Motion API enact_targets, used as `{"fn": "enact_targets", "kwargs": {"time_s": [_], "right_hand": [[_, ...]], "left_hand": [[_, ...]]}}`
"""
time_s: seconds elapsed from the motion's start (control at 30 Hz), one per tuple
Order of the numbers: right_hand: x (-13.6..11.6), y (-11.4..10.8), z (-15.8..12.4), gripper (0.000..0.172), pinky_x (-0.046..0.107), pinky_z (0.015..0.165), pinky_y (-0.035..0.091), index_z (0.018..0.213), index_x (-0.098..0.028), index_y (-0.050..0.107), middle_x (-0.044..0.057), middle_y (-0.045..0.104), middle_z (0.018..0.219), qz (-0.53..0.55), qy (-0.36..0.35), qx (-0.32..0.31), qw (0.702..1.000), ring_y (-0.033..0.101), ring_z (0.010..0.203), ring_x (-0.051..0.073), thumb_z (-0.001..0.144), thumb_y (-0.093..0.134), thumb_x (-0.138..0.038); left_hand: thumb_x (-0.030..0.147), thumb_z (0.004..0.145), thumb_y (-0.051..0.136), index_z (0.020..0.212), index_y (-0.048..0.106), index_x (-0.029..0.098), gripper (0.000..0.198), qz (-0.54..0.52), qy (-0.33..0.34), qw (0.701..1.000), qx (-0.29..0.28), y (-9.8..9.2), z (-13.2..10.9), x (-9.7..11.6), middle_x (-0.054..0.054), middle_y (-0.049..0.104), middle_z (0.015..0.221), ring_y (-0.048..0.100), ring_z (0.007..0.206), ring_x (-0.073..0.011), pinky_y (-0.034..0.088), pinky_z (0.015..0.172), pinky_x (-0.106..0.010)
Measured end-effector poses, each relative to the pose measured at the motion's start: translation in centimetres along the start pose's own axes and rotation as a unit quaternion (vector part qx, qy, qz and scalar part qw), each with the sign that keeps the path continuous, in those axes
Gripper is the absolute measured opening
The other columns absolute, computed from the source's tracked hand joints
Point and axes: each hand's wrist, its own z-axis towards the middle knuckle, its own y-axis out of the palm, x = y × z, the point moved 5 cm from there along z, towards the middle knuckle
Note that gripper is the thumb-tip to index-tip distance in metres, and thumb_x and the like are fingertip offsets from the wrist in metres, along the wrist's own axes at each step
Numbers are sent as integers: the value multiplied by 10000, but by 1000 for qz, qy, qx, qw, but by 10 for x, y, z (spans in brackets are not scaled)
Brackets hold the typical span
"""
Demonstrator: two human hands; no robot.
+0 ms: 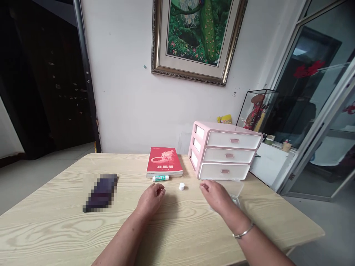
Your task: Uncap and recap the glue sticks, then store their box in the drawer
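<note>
Two bare forearms reach in over the wooden tabletop (55, 229), bangle (243, 232) on the right wrist. Left hand (151, 199) knuckles up, fingers (159, 190) curled in and pressed together, nothing seen in them. Right hand (215, 194) has fingers (204, 187) bunched at the tips; pinching anything or not, cannot tell. Small white cap (182, 186) stands on the tabletop between both hands, touching neither. White-green tube (160, 178) lies just beyond the left fingers, beside a red book (164, 160). Pink drawer unit (226, 151) behind the right hand.
</note>
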Motion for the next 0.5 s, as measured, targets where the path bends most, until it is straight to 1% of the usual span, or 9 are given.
{"fn": "enact_targets", "kwargs": {"time_s": [0.1,0.17,0.23,0.33,0.4,0.5], "right_hand": [[-40,29,11,275,267,954,394,1140,-183,662,88,679,1121,29,-52,13,998,594,1071,210,909,524,-242],[-55,52,21,342,292,1005,369,1232,-147,614,122,645,1190,11,-50,-2,999,556,1146,235,910,529,-227],[-62,73,32,375,320,997,379,1263,-126,591,151,627,1211,-14,-24,-34,999,548,1158,263,900,546,-211],[-66,95,44,353,355,929,420,1211,-99,620,186,643,1136,-30,3,-70,997,582,1085,300,867,572,-155],[-68,103,48,335,360,897,429,1182,-86,639,194,655,1077,-26,4,-74,997,594,1043,306,860,552,-116],[-70,112,53,352,339,918,410,1203,-119,636,176,649,1107,-13,-2,-67,998,579,1073,281,891,474,-95]], "left_hand": [[312,887,467,1093,664,171,318,46,10,998,32,-2,3,-5,-111,646,1119,612,1015,-234,457,878,-323],[266,879,477,1181,637,168,355,86,22,995,45,-2,5,-9,-120,614,1220,560,1148,-246,423,978,-335],[209,850,492,1277,584,167,438,136,25,989,51,-2,7,-13,-118,579,1305,495,1246,-250,367,1054,-338],[163,802,494,1409,450,119,610,194,-6,980,38,1,13,-22,-142,524,1394,414,1330,-272,299,1107,-349],[190,799,491,1459,357,75,683,204,-44,978,24,3,18,-29,-166,489,1432,359,1374,-298,273,1121,-372],[267,815,496,1498,255,62,752,192,-80,978,3,6,26,-37,-171,419,1494,279,1426,-315,241,1136,-399]]}}
